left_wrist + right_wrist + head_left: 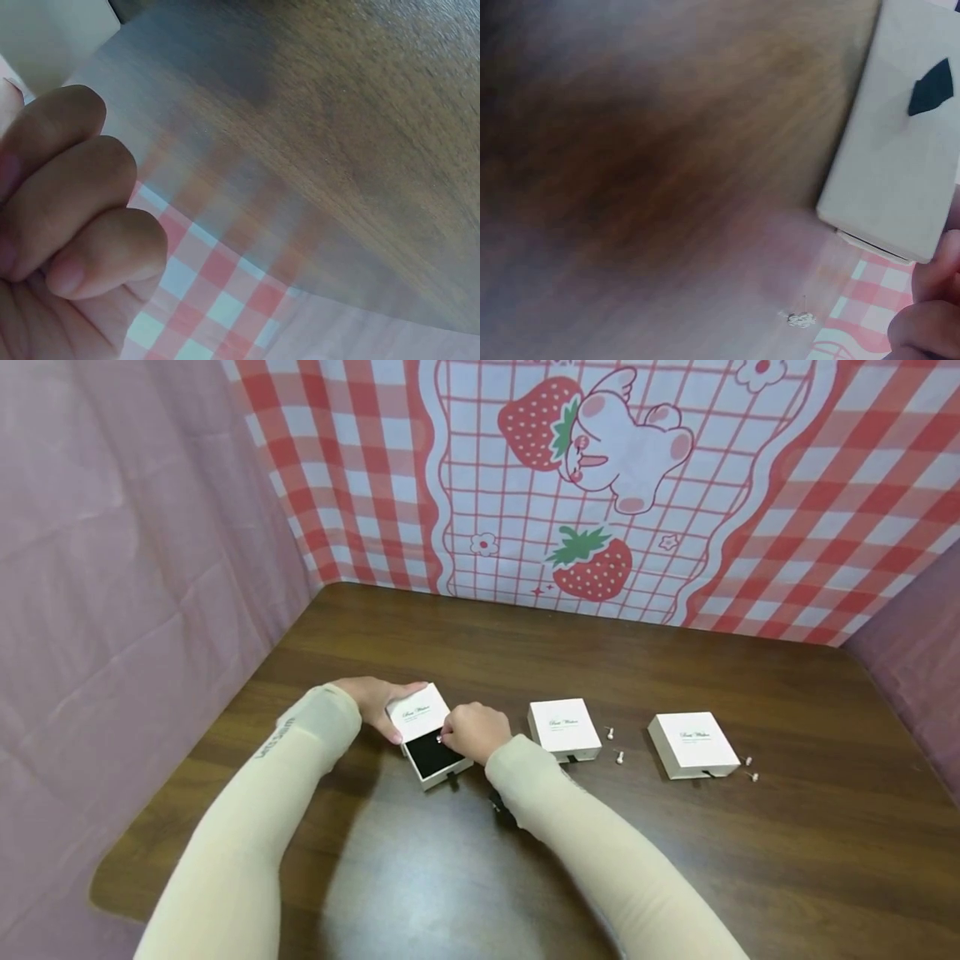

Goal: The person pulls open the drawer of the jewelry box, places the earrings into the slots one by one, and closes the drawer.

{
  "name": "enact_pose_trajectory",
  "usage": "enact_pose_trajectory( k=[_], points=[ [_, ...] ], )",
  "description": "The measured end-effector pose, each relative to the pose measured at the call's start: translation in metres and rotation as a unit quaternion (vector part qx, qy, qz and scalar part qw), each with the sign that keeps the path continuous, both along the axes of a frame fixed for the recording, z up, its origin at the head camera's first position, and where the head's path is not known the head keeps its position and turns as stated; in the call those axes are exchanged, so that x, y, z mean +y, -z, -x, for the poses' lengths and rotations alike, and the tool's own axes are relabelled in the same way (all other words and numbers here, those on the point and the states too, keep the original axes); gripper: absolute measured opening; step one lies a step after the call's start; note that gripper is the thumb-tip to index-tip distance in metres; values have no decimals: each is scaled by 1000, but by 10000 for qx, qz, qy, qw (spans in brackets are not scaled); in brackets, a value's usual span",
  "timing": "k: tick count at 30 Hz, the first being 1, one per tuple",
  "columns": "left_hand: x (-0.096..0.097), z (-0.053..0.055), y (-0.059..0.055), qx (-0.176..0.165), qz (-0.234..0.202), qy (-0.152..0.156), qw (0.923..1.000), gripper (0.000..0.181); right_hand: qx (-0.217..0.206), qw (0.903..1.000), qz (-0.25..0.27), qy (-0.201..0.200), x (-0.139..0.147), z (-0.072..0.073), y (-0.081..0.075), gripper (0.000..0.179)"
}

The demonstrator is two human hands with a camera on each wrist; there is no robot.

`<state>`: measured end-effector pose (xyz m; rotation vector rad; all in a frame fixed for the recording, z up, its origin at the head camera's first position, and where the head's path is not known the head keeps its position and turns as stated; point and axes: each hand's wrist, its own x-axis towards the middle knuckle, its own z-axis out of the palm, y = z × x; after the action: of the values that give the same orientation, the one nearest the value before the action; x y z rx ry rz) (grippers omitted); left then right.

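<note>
My left hand (377,703) grips the white cover of a small jewelry box (420,710) from the left, thumb and finger along its sides. In the left wrist view its other fingers (75,187) are curled beside the box. The box's drawer (448,772) is pulled out towards me and shows a black lining (431,756). Over the drawer's right side is my right hand (477,732), pinching a tiny shiny earring (439,739) at its fingertips. A black pull tab (932,88) hangs on the drawer front in the right wrist view.
Two closed white boxes, a middle one (564,727) and a right one (693,743), stand on the wooden table (600,860). Small stud earrings lie right of each, such as one earring (619,757) by the middle box and another earring (754,777) farther right. A checked cloth (360,468) hangs behind.
</note>
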<state>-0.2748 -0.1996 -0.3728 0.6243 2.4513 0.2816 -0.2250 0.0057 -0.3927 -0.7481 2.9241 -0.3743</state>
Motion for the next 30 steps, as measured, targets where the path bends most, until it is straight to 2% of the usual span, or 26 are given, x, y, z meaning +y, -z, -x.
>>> enact_pose_trajectory(
  k=[4, 8, 14, 25, 30],
  points=[
    [3, 1, -2, -77, -81, -13, 9999, 105, -75, 9999, 57, 128, 3, 0, -5, 8],
    [3, 0, -4, -94, -25, -31, 9999, 104, -96, 9999, 138, 25, 3, -2, -7, 10],
    [-1, -1, -1, -58, -175, 73, 9998, 104, -82, 9999, 104, -90, 1, -3, -3, 10],
    [-1, -1, 0, 103, 78, 152, 9998, 104, 196, 9997, 52, -130, -4, -4, 0, 9],
    [1, -1, 0, 73, 55, 154, 9998, 104, 4, 9998, -31, -195, -1, -3, -3, 9]
  ],
)
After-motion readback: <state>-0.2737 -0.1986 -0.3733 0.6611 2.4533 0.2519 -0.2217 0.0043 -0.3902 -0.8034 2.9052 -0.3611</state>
